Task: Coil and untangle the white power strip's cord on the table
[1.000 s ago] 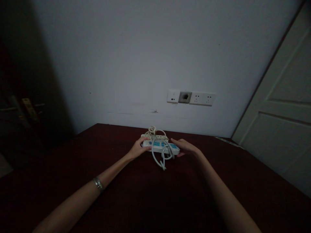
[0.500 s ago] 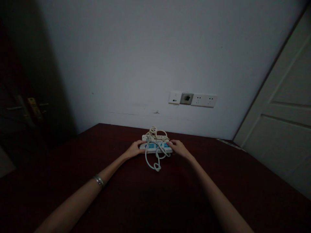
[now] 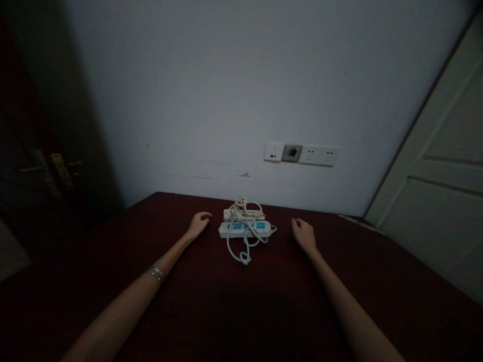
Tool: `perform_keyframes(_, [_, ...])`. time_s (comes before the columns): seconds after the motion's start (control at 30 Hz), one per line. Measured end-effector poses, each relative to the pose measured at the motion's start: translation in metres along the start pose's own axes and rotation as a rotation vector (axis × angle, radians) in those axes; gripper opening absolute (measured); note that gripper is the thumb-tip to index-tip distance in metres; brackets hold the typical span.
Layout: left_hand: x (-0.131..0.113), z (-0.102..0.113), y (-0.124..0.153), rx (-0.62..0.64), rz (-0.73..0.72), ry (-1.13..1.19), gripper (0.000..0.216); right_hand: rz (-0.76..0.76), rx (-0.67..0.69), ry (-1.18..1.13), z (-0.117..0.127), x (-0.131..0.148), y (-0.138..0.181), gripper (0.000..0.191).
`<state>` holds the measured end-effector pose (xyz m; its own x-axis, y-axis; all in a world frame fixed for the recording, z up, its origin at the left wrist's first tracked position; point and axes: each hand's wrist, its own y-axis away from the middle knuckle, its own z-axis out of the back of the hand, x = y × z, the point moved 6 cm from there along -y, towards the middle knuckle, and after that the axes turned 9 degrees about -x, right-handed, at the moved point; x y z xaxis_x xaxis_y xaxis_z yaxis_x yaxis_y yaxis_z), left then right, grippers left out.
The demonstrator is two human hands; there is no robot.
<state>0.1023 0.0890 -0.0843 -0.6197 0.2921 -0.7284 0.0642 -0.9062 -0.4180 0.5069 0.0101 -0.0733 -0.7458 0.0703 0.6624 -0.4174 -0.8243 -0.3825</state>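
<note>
A white power strip [image 3: 244,229] with blue sockets lies on the dark red table [image 3: 241,306], its white cord [image 3: 243,249] looped over and in front of it. A second white strip [image 3: 241,213] with tangled cord sits just behind it. My left hand [image 3: 198,223] rests on the table a little left of the strips, fingers loosely curled and holding nothing. My right hand [image 3: 304,235] lies on the table to the right of them, fingers relaxed and apart, also holding nothing. Neither hand touches the strips.
Behind the table rises a white wall with a row of wall sockets [image 3: 302,154]. A white door [image 3: 437,191] stands at the right. A dark door with a handle [image 3: 56,171] is at the left.
Both hands have let go of the front power strip and moved outward, left hand to the left, right hand to the right. The strip now lies still on the table.
</note>
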Motion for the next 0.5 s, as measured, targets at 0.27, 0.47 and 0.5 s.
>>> perform_keyframes(0.27, [0.021, 0.014, -0.004, -0.03, 0.0, -0.287, 0.03, 0.071, -0.029, 0.251, 0.004, -0.039, -0.001, 0.033])
perform_keyframes(0.47, [0.008, -0.001, 0.007, 0.067, -0.161, -0.423, 0.032, 0.198, 0.025, 0.334, -0.008, -0.027, 0.007, 0.032])
perform_keyframes(0.5, [0.007, -0.002, 0.009, 0.072, -0.174, -0.441, 0.032, 0.208, 0.029, 0.343, -0.009, -0.026, 0.009, 0.032])
